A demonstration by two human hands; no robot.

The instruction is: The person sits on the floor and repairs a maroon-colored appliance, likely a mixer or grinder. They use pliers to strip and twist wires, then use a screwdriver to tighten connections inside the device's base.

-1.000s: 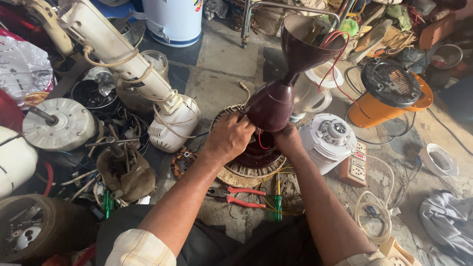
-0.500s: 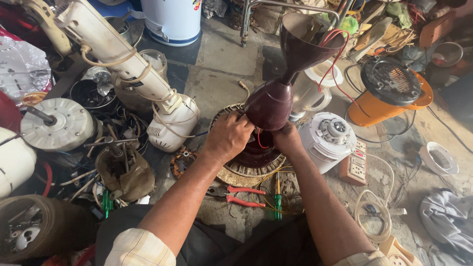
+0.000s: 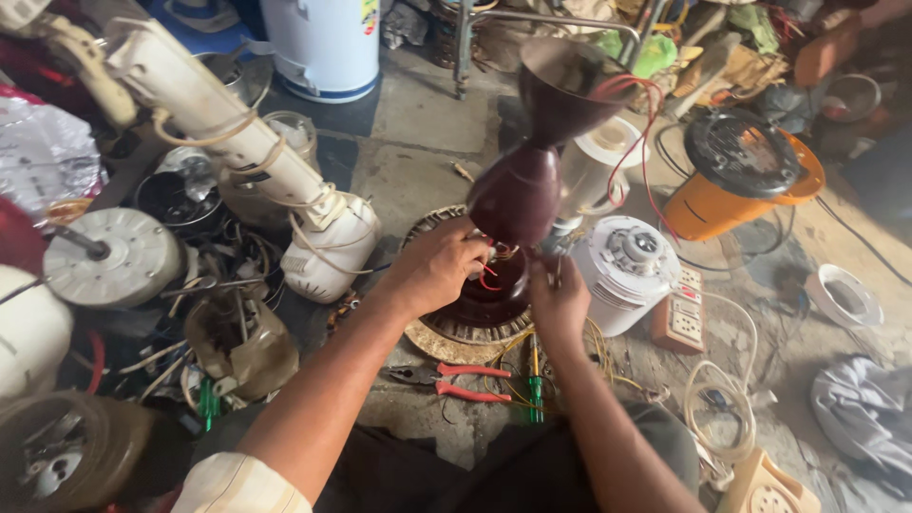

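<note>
Cluttered concrete workshop floor (image 3: 418,123) is spreading around me, crowded with fan motors and wiring. I am watching my left hand (image 3: 437,271) curling its fingers together on red wires at the maroon ceiling fan motor (image 3: 489,304) lying centre floor, while my right hand (image 3: 559,302) is pinching closed beside its downrod canopy (image 3: 518,195). Red-handled pliers (image 3: 446,378) are lying just below, near a green screwdriver (image 3: 535,380).

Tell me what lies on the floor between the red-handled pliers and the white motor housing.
In the head view, a green-handled screwdriver lies between the red-handled pliers and the white motor housing, beside the right hand.
</note>
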